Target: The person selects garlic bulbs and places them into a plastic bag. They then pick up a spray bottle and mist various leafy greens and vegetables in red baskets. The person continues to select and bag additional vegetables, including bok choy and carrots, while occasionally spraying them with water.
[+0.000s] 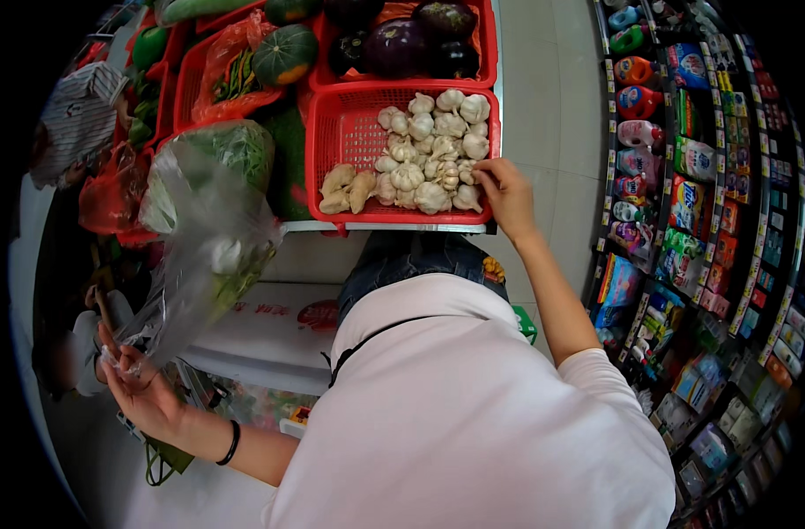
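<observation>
My left hand (138,387), palm up at the lower left, holds the gathered edge of a clear plastic bag (194,264). Something whitish and green shows through the bag's film. At the right rim of a red plastic basket (346,125), my right hand (508,197) has its bent fingertips against a garlic bulb (466,172); whether they grip it is hidden. Several more garlic bulbs (407,176) fill the basket's right side. Pieces of ginger root (347,189) lie in its near left corner.
Behind stands a red basket of eggplants (396,47). A green pumpkin (285,55), bagged chili peppers (237,76) and bagged leafy greens (234,149) are to the left. Store shelves (683,165) with detergent line the right. A person in a striped shirt (82,116) is at the far left.
</observation>
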Available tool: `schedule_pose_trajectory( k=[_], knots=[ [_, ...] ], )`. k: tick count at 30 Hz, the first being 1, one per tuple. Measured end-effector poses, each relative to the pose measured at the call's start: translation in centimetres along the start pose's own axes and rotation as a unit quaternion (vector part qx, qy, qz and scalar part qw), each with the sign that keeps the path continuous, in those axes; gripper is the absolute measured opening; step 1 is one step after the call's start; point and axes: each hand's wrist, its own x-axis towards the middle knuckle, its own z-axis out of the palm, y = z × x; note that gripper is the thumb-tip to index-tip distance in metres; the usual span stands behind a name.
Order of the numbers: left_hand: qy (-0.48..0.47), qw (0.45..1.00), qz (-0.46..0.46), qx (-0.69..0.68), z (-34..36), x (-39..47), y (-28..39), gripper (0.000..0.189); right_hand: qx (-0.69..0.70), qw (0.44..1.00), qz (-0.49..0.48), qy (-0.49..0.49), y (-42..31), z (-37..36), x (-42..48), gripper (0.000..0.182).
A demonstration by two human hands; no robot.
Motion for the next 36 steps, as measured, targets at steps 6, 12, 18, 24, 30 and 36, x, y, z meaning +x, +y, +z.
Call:
schedule_pose_trajectory(
  k=[6, 12, 18, 24, 30, 36],
  knots=[
    [-0.124, 0.971, -0.116, -0.170, -5.3, 2.8, 0.0, 0.061, 0.073, 0.995, 0.062, 0.017, -0.9, -1.8, -0.2, 0.011],
    [-0.112, 0.966, -0.126, -0.196, -4.1, 1.1, -0.2, 0.060, 0.053, 0.993, 0.103, 0.000, -3.1, -2.0, -1.4, 0.012],
    [-0.123, 0.963, -0.136, -0.197, -4.6, 1.1, -0.7, 0.061, -0.028, 0.996, 0.063, 0.047, -3.6, -0.9, -2.4, 0.010],
    [-0.113, 0.966, -0.139, -0.188, -4.8, 1.2, -0.8, 0.061, -0.032, 0.996, 0.051, 0.069, -3.1, 0.1, -1.4, 0.011],
    [-0.107, 0.967, -0.139, -0.186, -4.6, 0.7, -0.2, 0.061, -0.209, 0.965, -0.154, 0.022, -4.0, 0.8, -1.0, 0.019],
    [-0.103, 0.971, -0.125, -0.173, -5.7, 0.9, -0.2, 0.060, -0.267, 0.922, -0.252, -0.124, -3.1, 2.3, -0.5, 0.018]
  ],
)
